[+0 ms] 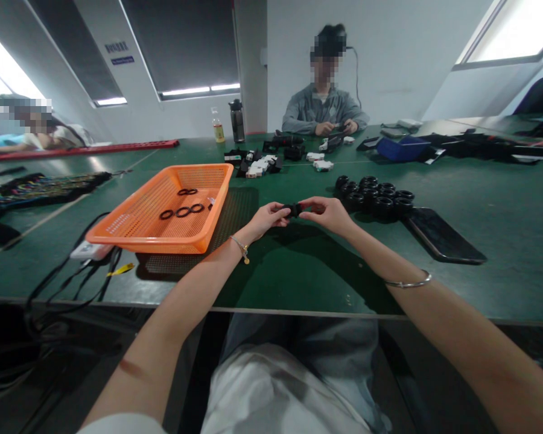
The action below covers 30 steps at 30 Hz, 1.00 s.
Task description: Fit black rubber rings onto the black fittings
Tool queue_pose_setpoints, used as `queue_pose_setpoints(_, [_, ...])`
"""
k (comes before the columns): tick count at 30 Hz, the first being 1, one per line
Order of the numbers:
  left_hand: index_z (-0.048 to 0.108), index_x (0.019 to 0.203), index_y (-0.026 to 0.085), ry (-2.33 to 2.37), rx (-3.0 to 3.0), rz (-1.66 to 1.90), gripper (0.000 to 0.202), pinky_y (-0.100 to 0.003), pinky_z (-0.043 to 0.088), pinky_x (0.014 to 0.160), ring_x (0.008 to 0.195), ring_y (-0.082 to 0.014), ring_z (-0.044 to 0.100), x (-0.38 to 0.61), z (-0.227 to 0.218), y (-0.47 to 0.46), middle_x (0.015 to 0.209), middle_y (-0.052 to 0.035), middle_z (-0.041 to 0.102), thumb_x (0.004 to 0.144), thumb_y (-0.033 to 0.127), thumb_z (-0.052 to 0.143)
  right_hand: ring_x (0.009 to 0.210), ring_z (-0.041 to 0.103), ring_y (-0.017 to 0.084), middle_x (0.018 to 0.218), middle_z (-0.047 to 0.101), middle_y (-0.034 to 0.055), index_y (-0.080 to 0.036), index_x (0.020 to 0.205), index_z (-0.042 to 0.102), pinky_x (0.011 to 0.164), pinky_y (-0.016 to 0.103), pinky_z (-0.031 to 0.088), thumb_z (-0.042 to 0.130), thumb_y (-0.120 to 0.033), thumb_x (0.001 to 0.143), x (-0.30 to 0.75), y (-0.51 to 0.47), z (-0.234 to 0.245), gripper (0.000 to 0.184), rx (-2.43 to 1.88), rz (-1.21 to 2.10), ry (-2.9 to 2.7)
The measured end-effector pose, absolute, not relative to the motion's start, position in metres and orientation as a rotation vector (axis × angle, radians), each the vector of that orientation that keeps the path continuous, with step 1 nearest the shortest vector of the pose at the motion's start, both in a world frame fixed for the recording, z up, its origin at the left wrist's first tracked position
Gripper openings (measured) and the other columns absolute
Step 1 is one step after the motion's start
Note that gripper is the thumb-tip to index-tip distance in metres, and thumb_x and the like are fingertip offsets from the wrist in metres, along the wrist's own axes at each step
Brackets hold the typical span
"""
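Over the green table [298,271], my left hand [268,218] and my right hand [326,212] meet, fingers pinched on one small black ring-shaped part [293,210] held between them. Just right of my hands lies a pile of several black rubber rings [374,196]. To the left stands an orange plastic basket [131,232] with several thin black rings [183,211] lying flat inside it.
A dark phone [443,235] lies at the right of the ring pile. Cables and a white power strip [90,250] sit by the basket. Across the table a person in grey [323,111] handles small black and white parts [262,166]. Bottles [238,120] stand behind.
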<state>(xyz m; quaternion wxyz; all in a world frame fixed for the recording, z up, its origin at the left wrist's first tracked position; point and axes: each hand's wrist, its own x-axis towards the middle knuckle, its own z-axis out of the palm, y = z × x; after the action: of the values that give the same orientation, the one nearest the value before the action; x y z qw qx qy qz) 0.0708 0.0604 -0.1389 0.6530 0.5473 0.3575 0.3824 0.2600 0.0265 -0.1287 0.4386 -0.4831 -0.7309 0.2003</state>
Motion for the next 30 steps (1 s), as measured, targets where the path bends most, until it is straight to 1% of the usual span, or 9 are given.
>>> queue_pose_setpoints(3, [0.052, 0.089, 0.011, 0.816, 1.232, 0.859, 0.018, -0.018, 0.045, 0.06, 0.05, -0.0032, 0.055, 0.0709, -0.1385, 0.0607, 0.063, 0.0027, 0.06, 0.078, 0.017, 0.065, 0.057, 0.055, 0.014, 0.077, 0.072, 0.006, -0.014, 0.095, 0.073, 0.057, 0.029, 0.045, 0.069, -0.038, 0.064, 0.2604, 0.0259, -0.1276, 0.04, -1.195, 0.528, -1.832])
queue_pose_setpoints(5, [0.052, 0.087, 0.01, 0.82, 1.235, 0.858, 0.017, -0.017, 0.044, 0.058, 0.05, -0.0031, 0.055, 0.071, -0.1376, 0.0602, 0.063, 0.0024, 0.061, 0.079, 0.017, 0.065, 0.059, 0.056, 0.015, 0.076, 0.072, 0.0058, -0.015, 0.094, 0.073, 0.058, 0.029, 0.046, 0.069, -0.037, 0.064, 0.2607, 0.0257, -0.1267, 0.038, -1.201, 0.517, -1.839])
queue_pose_setpoints(8, [0.052, 0.086, 0.01, 0.82, 1.24, 0.864, 0.015, -0.017, 0.042, 0.057, 0.05, -0.0032, 0.055, 0.0709, -0.1362, 0.059, 0.063, 0.0026, 0.06, 0.079, 0.015, 0.064, 0.066, 0.058, 0.016, 0.084, 0.072, 0.0068, -0.017, 0.091, 0.074, 0.06, 0.029, 0.047, 0.068, -0.036, 0.066, 0.2612, 0.026, -0.1266, 0.032, -1.184, 0.458, -1.836])
queue_pose_setpoints(10, [0.052, 0.085, 0.011, 0.818, 1.241, 0.866, 0.016, -0.017, 0.042, 0.058, 0.051, -0.0032, 0.055, 0.0709, -0.1358, 0.0586, 0.062, 0.0031, 0.059, 0.078, 0.015, 0.065, 0.066, 0.057, 0.016, 0.088, 0.071, 0.0072, -0.018, 0.09, 0.074, 0.06, 0.029, 0.047, 0.068, -0.037, 0.066, 0.2617, 0.0268, -0.1274, 0.031, -1.165, 0.431, -1.832])
queue_pose_setpoints(15, [0.051, 0.086, 0.011, 0.815, 1.249, 0.877, 0.017, -0.017, 0.041, 0.057, 0.05, -0.0033, 0.055, 0.0711, -0.1365, 0.059, 0.062, 0.0041, 0.059, 0.077, 0.013, 0.065, 0.06, 0.053, 0.014, 0.076, 0.068, 0.0053, -0.016, 0.094, 0.073, 0.059, 0.029, 0.046, 0.07, -0.036, 0.065, 0.262, 0.0289, -0.1303, 0.036, -1.197, 0.446, -1.83])
queue_pose_setpoints(18, [0.051, 0.088, 0.01, 0.811, 1.259, 0.877, 0.02, -0.018, 0.041, 0.058, 0.051, -0.0032, 0.055, 0.0707, -0.1378, 0.0595, 0.062, 0.0043, 0.059, 0.076, 0.014, 0.067, 0.06, 0.054, 0.014, 0.08, 0.07, 0.0054, -0.016, 0.1, 0.07, 0.06, 0.029, 0.047, 0.071, -0.035, 0.064, 0.2614, 0.0289, -0.1308, 0.041, -1.187, 0.508, -1.798])
queue_pose_setpoints(22, [0.052, 0.09, 0.01, 0.799, 1.276, 0.873, 0.023, -0.019, 0.043, 0.06, 0.053, -0.0036, 0.056, 0.0701, -0.1394, 0.0601, 0.065, 0.0035, 0.06, 0.074, 0.016, 0.069, 0.063, 0.057, 0.015, 0.077, 0.07, 0.0044, -0.017, 0.094, 0.071, 0.063, 0.03, 0.048, 0.071, -0.036, 0.064, 0.2612, 0.0283, -0.1303, 0.036, -1.181, 0.525, -1.799])
queue_pose_setpoints(25, [0.052, 0.09, 0.01, 0.812, 1.279, 0.87, 0.02, -0.019, 0.043, 0.059, 0.051, -0.0035, 0.055, 0.0703, -0.1393, 0.06, 0.063, 0.0033, 0.06, 0.077, 0.014, 0.067, 0.065, 0.059, 0.017, 0.074, 0.07, 0.0046, -0.017, 0.092, 0.072, 0.066, 0.032, 0.05, 0.071, -0.037, 0.064, 0.2614, 0.028, -0.13, 0.034, -1.2, 0.544, -1.798])
queue_pose_setpoints(30, [0.052, 0.089, 0.01, 0.81, 1.252, 0.868, 0.017, -0.018, 0.043, 0.058, 0.05, -0.0034, 0.055, 0.0706, -0.1382, 0.06, 0.062, 0.0033, 0.06, 0.078, 0.013, 0.065, 0.069, 0.063, 0.019, 0.077, 0.072, 0.0059, -0.016, 0.091, 0.073, 0.07, 0.034, 0.052, 0.071, -0.038, 0.064, 0.2612, 0.0272, -0.1298, 0.034, -1.182, 0.595, -1.771])
